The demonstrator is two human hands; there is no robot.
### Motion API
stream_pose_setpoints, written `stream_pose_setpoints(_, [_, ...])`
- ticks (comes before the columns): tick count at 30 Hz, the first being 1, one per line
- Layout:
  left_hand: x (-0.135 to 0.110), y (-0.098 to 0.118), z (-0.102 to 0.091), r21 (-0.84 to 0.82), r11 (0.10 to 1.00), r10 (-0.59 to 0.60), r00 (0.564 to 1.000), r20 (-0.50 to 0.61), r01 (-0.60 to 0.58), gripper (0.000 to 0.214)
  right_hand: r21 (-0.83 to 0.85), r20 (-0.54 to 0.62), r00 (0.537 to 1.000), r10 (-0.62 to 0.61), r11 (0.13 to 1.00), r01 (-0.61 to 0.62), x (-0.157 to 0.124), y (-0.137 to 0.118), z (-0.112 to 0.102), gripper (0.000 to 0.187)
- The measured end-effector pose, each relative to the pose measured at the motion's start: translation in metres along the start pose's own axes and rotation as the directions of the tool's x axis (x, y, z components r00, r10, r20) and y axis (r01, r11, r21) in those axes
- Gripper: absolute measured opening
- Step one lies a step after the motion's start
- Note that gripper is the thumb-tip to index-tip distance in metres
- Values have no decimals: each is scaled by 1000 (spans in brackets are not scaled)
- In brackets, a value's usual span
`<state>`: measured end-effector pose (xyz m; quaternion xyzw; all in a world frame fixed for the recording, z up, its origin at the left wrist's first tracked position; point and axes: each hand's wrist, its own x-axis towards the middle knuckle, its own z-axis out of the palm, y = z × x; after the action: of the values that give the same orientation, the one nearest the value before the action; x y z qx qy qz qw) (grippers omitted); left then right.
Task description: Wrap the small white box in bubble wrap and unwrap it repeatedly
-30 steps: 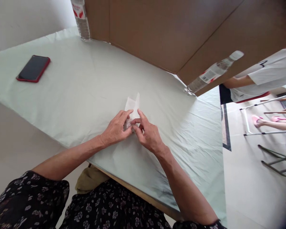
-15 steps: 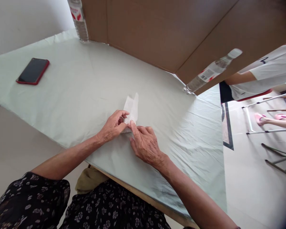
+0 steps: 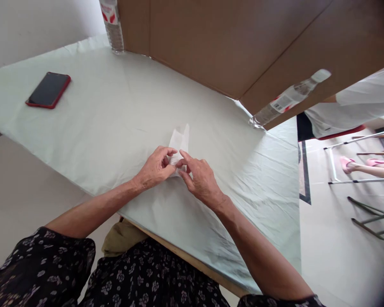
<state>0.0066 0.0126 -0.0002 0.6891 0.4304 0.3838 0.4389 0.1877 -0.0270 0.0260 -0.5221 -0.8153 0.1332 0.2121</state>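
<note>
A thin white sheet, like tissue paper [image 3: 179,140], lies on the tablecloth in front of me, its narrow upper part pointing away. My left hand [image 3: 156,168] is closed at its left edge, thumb and fingertips pinching the lower part. From the right, my right hand [image 3: 200,178] meets it with bent fingers. Its thumb and fingers close on the sheet's lower right part, close to the left fingertips. The fingers cover much of the sheet's lower end, so its folds there are partly hidden.
A pale green cloth [image 3: 115,111] covers the table. A phone in a red case [image 3: 48,90] lies at the left. A cardboard panel [image 3: 205,42] stands behind, with a water bottle [image 3: 113,30] and another bottle [image 3: 288,99] against it. Beyond, a person in a white sleeve [image 3: 365,91] sits at the right.
My right hand's index finger has lifted off the sheet, and its fingers have bent in toward the left fingertips. My left hand keeps its pinch. The view has shifted slightly.
</note>
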Motion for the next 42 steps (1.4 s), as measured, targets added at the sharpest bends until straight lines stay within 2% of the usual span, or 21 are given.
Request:
stream_pose_setpoints(3, [-1, 3, 4, 75, 997, -3, 1000, -27, 5, 31, -65, 32, 998, -53, 996, 55, 1, -1, -5, 60])
stream_pose_setpoints(6, [-1, 3, 8, 140, 990, 20, 999, -25, -17, 31, 58, 55, 997, -48, 997, 45, 1, 6, -13, 64])
stream_pose_setpoints(9, [0, 1, 8, 181, 982, 47, 999, -9, -45, 34, 197, -61, 996, 68, 979, -54, 3, 17, -18, 53])
stream_pose_setpoints(11, [-1, 1, 8, 205, 978, 50, 999, 1, -49, 37, 221, -161, 978, 133, 971, -95, 6, 25, -16, 47])
stream_pose_setpoints(13, [-1, 0, 8, 234, 970, 70, 997, -15, -64, 41, 185, -187, 976, 114, 979, -79, 13, 31, -11, 45])
stream_pose_setpoints(15, [-3, 1, 9, 297, 946, 147, 988, -46, -127, 44, 109, -145, 987, 65, 993, -50, 20, 33, -4, 45])
stream_pose_setpoints(17, [-3, 0, 9, 403, 884, 280, 959, -51, -237, 43, 30, -92, 995, 41, 999, -39, 26, 33, 3, 45])
stream_pose_setpoints(20, [-2, 0, 9, 514, 760, 441, 897, 42, -398, 33, 5, -76, 996, 41, 999, -41, 28, 32, 6, 43])
stream_pose_setpoints(23, [-1, 0, 8, 534, 722, 474, 877, 80, -439, 26, 87, -152, 984, 91, 993, -78, 26, 36, 2, 36])
stream_pose_setpoints(25, [0, 0, 8, 540, 733, 455, 888, 62, -414, 25, 188, -195, 957, 216, 966, -180, 28, 43, -1, 31])
stream_pose_setpoints(27, [-1, 1, 9, 544, 741, 439, 897, 52, -394, 25, 325, -140, 906, 400, 883, -339, 35, 52, -3, 29])
stream_pose_setpoints(29, [-2, 3, 9, 548, 738, 439, 897, 52, -393, 23, 453, 11, 831, 556, 738, -500, 47, 60, -4, 34])
stream_pose_setpoints(31, [-2, 4, 10, 552, 731, 452, 891, 50, -401, 23, 531, 143, 766, 627, 604, -594, 61, 64, -3, 40])
stream_pose_setpoints(32, [-2, 4, 10, 554, 727, 460, 887, 47, -406, 22, 555, 183, 750, 636, 563, -613, 67, 65, -2, 42])
stream_pose_setpoints(34, [-1, 4, 10, 559, 718, 473, 880, 44, -414, 22, 577, 219, 751, 622, 539, -614, 79, 65, 0, 41])
stream_pose_setpoints(39, [0, 3, 9, 571, 697, 492, 868, 60, -435, 22, 560, 285, 778, 559, 562, -609, 96, 63, 3, 26])
stream_pose_setpoints(42, [0, 2, 8, 571, 681, 512, 856, 76, -458, 22, 594, 308, 811, 498, 565, -573, 103, 67, 4, 25])
